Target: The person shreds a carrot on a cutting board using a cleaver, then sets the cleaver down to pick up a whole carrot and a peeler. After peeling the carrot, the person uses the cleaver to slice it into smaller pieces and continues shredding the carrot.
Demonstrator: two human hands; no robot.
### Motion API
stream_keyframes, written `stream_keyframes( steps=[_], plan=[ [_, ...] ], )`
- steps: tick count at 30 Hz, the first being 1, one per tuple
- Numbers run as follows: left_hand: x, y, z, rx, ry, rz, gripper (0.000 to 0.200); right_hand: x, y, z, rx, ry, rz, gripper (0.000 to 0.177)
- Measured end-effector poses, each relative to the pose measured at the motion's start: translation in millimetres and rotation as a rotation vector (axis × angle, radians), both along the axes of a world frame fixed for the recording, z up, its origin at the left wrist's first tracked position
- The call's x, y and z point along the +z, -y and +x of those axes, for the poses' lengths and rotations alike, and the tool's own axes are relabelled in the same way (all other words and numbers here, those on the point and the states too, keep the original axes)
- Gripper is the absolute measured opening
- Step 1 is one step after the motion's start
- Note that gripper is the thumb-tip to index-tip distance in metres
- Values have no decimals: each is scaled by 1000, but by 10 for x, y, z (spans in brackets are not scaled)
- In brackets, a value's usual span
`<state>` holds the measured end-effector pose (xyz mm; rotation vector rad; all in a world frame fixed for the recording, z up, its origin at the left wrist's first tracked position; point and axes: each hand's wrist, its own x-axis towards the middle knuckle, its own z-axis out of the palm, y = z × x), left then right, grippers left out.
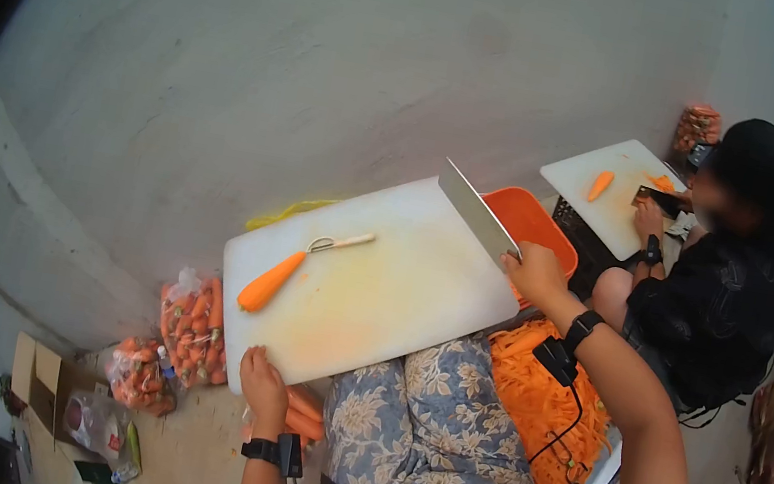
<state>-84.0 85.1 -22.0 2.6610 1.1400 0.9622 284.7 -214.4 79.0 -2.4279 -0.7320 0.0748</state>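
My right hand (539, 274) is closed around the handle of a broad-bladed kitchen knife (481, 208), held over the right end of a white cutting board (400, 290). The blade points up and to the left. My left hand (263, 387) is at the board's near left corner, fingers loosely bent and nothing visible in them. Whether it touches the board I cannot make out. On the board lies a peeled carrot (270, 282), and a peeler (340, 242) rests against its upper end.
Carrot shreds (548, 409) fill a container by my right leg. An orange tub (536, 227) stands behind the board. Bagged carrots (193, 328) sit at left; more carrots (304, 415) lie below the board. A co-worker (719, 285) cuts at another board (608, 191).
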Motion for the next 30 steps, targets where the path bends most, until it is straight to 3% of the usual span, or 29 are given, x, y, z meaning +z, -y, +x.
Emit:
stream_keyframes(
  steps=[4, 6, 9, 18, 21, 23, 30],
  plan=[
    [15, -16, -40, -25, -12, 13, 34, 75, -190, -93, 164, 201, -63, 26],
    [121, -28, -43, -13, -23, 40, 34, 126, -216, -130, 253, 175, -274, 27],
    [374, -31, 29, 7, -9, -157, 35, -149, -201, -118, 325, 184, -302, 28],
    [638, -593, 683, -46, 14, -18, 50, -191, -181, -169, 252, 116, -396, 21],
    [534, -836, 861, -45, -45, 18, 54, -168, -212, -121, 230, 99, -401, 19],
    [494, -934, 956, -12, -241, -75, 53, -163, -225, -58, 232, 90, -426, 22],
    [453, -557, 929, 121, -312, -62, 43, -155, -237, -70, 213, 80, -466, 29]
  ],
)
